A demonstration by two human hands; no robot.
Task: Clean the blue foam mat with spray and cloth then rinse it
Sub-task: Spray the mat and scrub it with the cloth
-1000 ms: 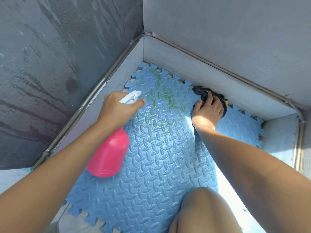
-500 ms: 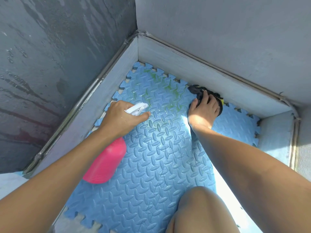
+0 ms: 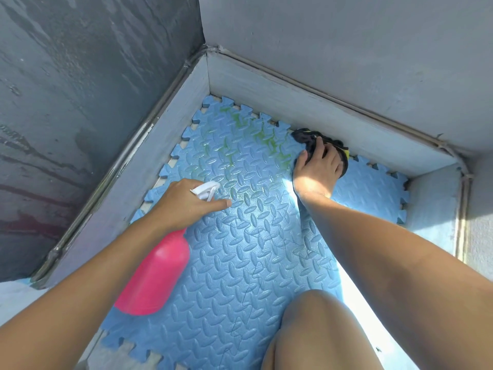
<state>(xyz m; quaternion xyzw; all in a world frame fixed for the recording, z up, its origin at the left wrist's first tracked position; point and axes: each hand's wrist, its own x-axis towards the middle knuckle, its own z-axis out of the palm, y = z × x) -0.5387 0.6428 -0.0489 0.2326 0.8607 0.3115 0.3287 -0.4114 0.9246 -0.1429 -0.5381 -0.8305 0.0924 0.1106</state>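
Note:
The blue foam mat (image 3: 240,263) with a raised tread pattern and jigsaw edges lies on the floor in a walled corner. Green stains (image 3: 266,141) mark its far part. My left hand (image 3: 184,204) grips the white trigger head of a pink spray bottle (image 3: 154,279), nozzle pointing toward the stains, bottle tilted over the mat. My right hand (image 3: 318,169) presses a black cloth with a yellow patch (image 3: 309,137) onto the mat's far edge by the wall.
Grey walls (image 3: 320,49) meet in a corner, with a light painted kerb (image 3: 293,108) around the mat. The left wall (image 3: 66,102) is wet and streaked. My bare knee (image 3: 320,332) is at the bottom. Bright sunlight falls along the mat's right side.
My left hand with the spray bottle has dropped lower and nearer to the mat. My right hand stays on the cloth at the far edge.

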